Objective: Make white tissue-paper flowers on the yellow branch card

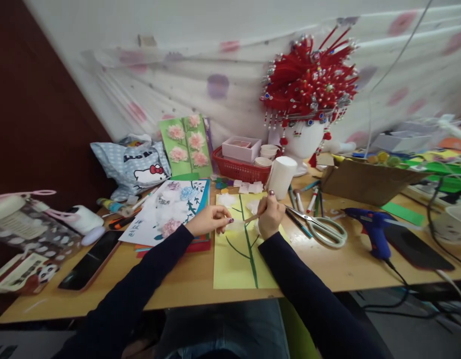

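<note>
The right hand (270,217) has its fingers closed around a slim brown stick (251,218), whose tip points left over a yellow sheet (230,271). The sheet lies flat at the front of the table and bears a dark green stem (253,269) with side branches; a white fluffy tuft (227,200) sits near its top left. The left hand (208,220) hovers by the sheet's left edge, fingers curled toward the thumb; whether they pinch anything I cannot tell.

Behind on the left, a blue checked Hello Kitty bag (131,167) shows the letters "LLO" above its printed cat. Handwritten characters run down the left side of a white flower picture (148,219), too blurred to read. The lettering on the panda-printed packet (23,274) is likewise illegible. Right of the sheet lie pale-handled scissors (329,232) and a blue glue gun (376,229).
</note>
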Action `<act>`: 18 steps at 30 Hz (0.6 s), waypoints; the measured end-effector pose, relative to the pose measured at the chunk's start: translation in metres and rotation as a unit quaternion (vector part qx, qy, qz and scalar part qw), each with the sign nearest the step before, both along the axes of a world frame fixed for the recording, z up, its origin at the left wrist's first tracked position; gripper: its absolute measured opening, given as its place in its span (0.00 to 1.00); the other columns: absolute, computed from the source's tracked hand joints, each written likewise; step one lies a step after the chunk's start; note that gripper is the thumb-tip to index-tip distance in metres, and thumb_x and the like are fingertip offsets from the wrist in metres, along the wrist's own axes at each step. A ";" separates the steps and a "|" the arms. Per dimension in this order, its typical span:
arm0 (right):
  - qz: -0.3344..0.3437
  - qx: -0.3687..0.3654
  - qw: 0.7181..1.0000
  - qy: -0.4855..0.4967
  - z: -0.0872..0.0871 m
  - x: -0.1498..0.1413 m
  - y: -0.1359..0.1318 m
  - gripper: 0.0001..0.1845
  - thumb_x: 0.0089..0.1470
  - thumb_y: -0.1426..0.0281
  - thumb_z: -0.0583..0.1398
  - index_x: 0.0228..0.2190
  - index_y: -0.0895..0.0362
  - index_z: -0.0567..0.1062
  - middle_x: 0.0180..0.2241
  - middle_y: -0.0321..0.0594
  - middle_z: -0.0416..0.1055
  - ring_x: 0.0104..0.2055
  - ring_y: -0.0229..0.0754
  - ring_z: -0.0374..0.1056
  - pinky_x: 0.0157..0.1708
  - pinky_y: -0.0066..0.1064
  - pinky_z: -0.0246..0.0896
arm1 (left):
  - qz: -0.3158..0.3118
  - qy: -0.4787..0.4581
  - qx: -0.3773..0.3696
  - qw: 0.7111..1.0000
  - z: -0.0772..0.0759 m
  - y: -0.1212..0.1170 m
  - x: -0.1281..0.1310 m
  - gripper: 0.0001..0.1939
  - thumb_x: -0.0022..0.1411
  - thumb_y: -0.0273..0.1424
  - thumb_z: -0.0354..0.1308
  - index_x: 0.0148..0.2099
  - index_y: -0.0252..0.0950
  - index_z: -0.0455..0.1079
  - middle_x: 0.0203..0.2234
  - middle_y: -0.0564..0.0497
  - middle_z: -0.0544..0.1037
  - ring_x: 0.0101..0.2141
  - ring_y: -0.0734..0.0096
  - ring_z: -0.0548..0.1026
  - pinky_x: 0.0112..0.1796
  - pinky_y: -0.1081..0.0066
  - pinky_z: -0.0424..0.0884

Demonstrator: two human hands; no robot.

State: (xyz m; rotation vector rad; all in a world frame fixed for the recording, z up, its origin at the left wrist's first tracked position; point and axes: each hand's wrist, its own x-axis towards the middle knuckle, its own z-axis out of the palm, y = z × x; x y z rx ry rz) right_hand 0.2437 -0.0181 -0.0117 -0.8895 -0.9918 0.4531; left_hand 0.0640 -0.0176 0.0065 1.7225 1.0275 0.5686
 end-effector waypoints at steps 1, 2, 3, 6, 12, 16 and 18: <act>-0.021 0.004 1.000 -0.020 0.001 0.002 -0.001 0.32 0.61 0.59 0.47 0.07 0.53 0.55 0.08 0.31 0.48 0.12 0.32 0.47 0.16 0.29 0.43 | 0.017 0.031 0.018 0.999 -0.001 0.000 0.006 0.11 0.55 0.37 0.60 0.32 0.33 0.67 0.14 0.57 0.70 0.16 0.78 0.69 0.20 0.78 0.63; -0.048 0.008 0.998 -0.041 0.001 0.004 -0.002 0.32 0.61 0.60 0.47 0.08 0.54 0.56 0.08 0.31 0.49 0.12 0.32 0.48 0.17 0.29 0.43 | 0.038 0.063 0.036 0.997 -0.003 0.001 0.011 0.09 0.56 0.35 0.59 0.31 0.34 0.67 0.12 0.59 0.68 0.15 0.78 0.68 0.20 0.78 0.61; -0.078 0.013 0.995 -0.063 0.002 0.006 -0.003 0.31 0.61 0.60 0.47 0.08 0.54 0.57 0.07 0.31 0.50 0.12 0.32 0.49 0.17 0.29 0.44 | 0.059 0.094 0.051 0.992 -0.004 0.002 0.015 0.07 0.55 0.33 0.58 0.29 0.34 0.67 0.12 0.60 0.66 0.14 0.79 0.67 0.19 0.79 0.60; -0.141 0.029 0.984 -0.108 0.004 0.010 -0.006 0.31 0.61 0.61 0.48 0.08 0.54 0.57 0.07 0.32 0.52 0.12 0.33 0.51 0.18 0.30 0.46 | 0.101 0.151 0.072 0.981 -0.006 0.004 0.025 0.05 0.51 0.28 0.58 0.25 0.34 0.66 0.11 0.60 0.65 0.13 0.79 0.66 0.18 0.79 0.58; -0.081 -0.004 0.980 -0.184 -0.002 0.004 -0.008 0.32 0.62 0.60 0.44 0.09 0.54 0.57 0.08 0.33 0.54 0.13 0.33 0.53 0.19 0.29 0.48 | 0.125 0.180 0.077 0.973 -0.005 0.006 0.031 0.05 0.47 0.27 0.58 0.22 0.35 0.66 0.11 0.57 0.67 0.14 0.76 0.66 0.19 0.77 0.58; -0.059 -0.039 0.972 -0.225 -0.010 -0.004 -0.007 0.32 0.62 0.59 0.42 0.09 0.54 0.59 0.09 0.35 0.58 0.14 0.34 0.56 0.21 0.29 0.50 | 0.127 0.185 0.066 0.972 -0.004 0.006 0.032 0.05 0.47 0.28 0.58 0.22 0.35 0.66 0.11 0.57 0.67 0.14 0.75 0.66 0.19 0.76 0.58; -0.050 -0.045 0.972 -0.224 -0.012 -0.006 -0.007 0.32 0.62 0.58 0.42 0.09 0.54 0.60 0.10 0.35 0.59 0.14 0.34 0.58 0.22 0.28 0.51 | 0.124 0.179 0.056 0.974 -0.005 0.005 0.032 0.04 0.49 0.29 0.57 0.24 0.35 0.67 0.11 0.57 0.66 0.14 0.74 0.66 0.18 0.76 0.59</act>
